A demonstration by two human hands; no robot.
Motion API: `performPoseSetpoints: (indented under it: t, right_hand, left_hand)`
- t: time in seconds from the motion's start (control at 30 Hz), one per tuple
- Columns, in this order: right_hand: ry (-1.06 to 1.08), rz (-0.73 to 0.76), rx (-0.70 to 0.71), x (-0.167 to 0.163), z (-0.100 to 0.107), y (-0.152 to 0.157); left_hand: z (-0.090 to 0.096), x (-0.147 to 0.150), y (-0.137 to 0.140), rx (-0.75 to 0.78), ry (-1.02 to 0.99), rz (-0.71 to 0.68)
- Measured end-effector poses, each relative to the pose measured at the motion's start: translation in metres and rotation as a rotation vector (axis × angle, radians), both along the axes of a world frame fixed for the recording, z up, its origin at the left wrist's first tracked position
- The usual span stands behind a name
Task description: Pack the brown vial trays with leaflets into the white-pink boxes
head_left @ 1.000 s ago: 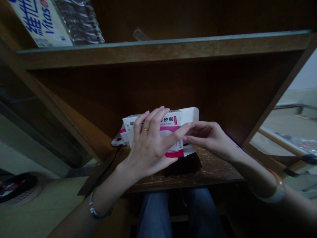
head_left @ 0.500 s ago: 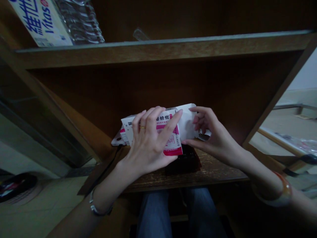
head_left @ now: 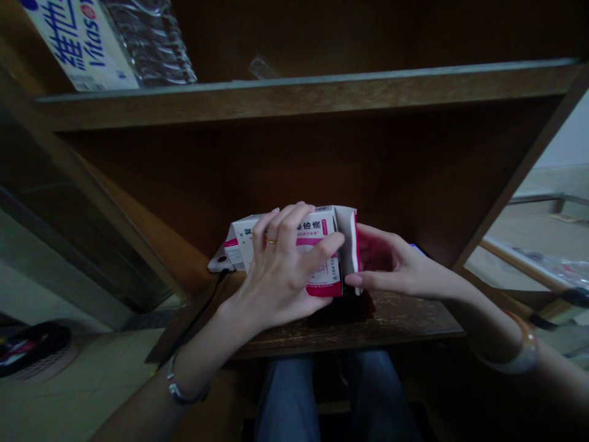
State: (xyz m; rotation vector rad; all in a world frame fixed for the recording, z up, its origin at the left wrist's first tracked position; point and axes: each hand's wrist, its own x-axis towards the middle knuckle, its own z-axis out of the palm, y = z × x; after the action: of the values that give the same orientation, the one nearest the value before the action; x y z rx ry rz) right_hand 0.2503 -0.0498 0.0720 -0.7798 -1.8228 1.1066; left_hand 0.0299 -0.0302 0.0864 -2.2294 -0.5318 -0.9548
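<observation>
My left hand [head_left: 285, 264] is wrapped over a white and magenta medicine carton [head_left: 332, 270], with text reading "Oral Solution" low on its front. The fingers lie across the top and front, and the thumb side grips below. At the carton's right end a white end flap [head_left: 348, 245] stands out, folded partway in. My right hand [head_left: 389, 261] presses this flap, thumb at its lower edge and fingers behind its magenta outer side. The inside of the carton is hidden from me.
Behind the carton's left end sit another small white and magenta box [head_left: 234, 253] and a white power strip [head_left: 218, 263] with a black cord. The wooden shelf [head_left: 299, 101] runs overhead, bearing a Vita drink pack [head_left: 92, 49]. A waste basket [head_left: 37, 350] stands at lower left.
The end flap was spread outward and is now bent toward the carton's opening. My right hand has moved from holding its edges to pressing on its outer side.
</observation>
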Motion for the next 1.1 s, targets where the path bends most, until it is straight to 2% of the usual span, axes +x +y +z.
performPoseSetpoints:
  t: [0.1, 0.33, 0.8, 1.1]
  right_hand:
    - [0.051, 0.057, -0.114, 0.0014, 0.0021, 0.0011]
    - [0.044, 0.142, -0.229, 0.0026, 0.0039, 0.0021]
    - [0.053, 0.247, -0.177, 0.0062, 0.0011, 0.0096]
    - [0.063, 0.26, -0.237, 0.0101, 0.0032, 0.0101]
  left_hand:
    - [0.0, 0.0001, 0.0, 0.012, 0.002, -0.002]
    - [-0.0042, 0.0033, -0.0019, 0.043, 0.007, -0.1]
    - [-0.0013, 0.0027, -0.0066, 0.053, 0.037, -0.067]
    - [0.0033, 0.002, -0.0092, 0.062, 0.044, -0.078]
